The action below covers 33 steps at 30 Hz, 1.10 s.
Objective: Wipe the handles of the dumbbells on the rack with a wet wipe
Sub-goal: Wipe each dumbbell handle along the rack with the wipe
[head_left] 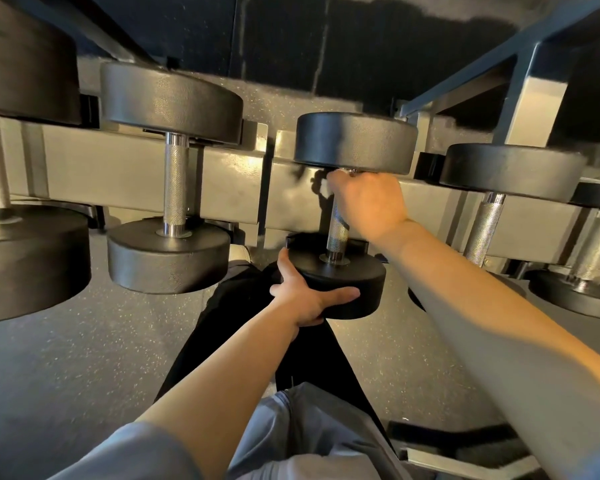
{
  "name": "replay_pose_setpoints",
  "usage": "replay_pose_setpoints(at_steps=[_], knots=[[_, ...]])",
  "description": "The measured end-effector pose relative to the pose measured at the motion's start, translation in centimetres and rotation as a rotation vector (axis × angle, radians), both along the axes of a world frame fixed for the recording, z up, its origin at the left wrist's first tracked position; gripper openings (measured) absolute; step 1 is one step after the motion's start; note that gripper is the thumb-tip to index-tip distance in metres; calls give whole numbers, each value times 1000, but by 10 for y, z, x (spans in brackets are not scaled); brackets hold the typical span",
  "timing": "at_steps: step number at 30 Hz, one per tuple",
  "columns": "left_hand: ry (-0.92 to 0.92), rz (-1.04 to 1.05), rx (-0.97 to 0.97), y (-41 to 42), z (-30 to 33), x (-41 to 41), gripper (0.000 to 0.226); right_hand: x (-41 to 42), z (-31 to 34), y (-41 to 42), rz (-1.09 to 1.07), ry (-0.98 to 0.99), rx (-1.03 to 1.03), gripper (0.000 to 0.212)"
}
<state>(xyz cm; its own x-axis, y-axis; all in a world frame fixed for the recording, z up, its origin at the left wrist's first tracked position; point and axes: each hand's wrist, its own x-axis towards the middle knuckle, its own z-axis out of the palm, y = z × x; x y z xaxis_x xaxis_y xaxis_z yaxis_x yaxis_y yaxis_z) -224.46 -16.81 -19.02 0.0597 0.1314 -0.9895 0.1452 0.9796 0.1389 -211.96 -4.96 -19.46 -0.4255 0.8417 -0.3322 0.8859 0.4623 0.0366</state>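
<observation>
A black dumbbell (355, 140) with a knurled steel handle (337, 233) lies on the grey rack (118, 168) in the middle of the view. My right hand (369, 202) is curled round the upper part of that handle, with a bit of white wet wipe (326, 188) showing at its fingertips. My left hand (305, 296) grips the rim of the dumbbell's near head (340, 282) from below and the left. Most of the wipe is hidden under my right hand.
More dumbbells sit on the rack: one to the left (174, 181), a larger one at the far left edge (21, 237), and two to the right (499, 202). Speckled grey floor (84, 358) lies below. My dark trousers (243, 313) stand close to the rack.
</observation>
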Motion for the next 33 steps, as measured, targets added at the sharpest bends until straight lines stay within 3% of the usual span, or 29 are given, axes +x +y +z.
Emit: replay_pose_setpoints(at_steps=[1,4,8,12,14,17,18,20,23,26,33], knots=[[-1,-5,-3,0,0,0,139,-1,0,1,-43,50,-102,12],[-5,0,-6,0,0,-1,138,1,3,-10,-85,139,-383,19],[-5,-7,-8,0,-2,0,138,9,-4,-55,-157,310,-661,25],[-4,-11,-9,-1,-2,-1,139,23,-9,-48,-272,427,-868,25],[-5,-8,17,-3,-3,-2,139,36,-6,-48,-540,748,-821,21],[-10,-8,15,-3,-2,-2,141,51,-3,-49,-1280,1310,-643,24],[-16,-7,7,-2,-1,-1,141,49,-8,-45,-1483,1461,-697,29],[-19,1,0,-2,-1,-1,142,33,-18,-28,-1682,1625,-862,35],[-14,8,6,-1,0,-1,140,16,-26,-5,-1692,1424,-893,36],[-28,-10,-9,1,1,-3,152,26,-33,-8,-1499,1107,-952,35],[-30,-4,-4,1,-1,-3,159,29,-32,-39,-1167,650,-1111,20]])
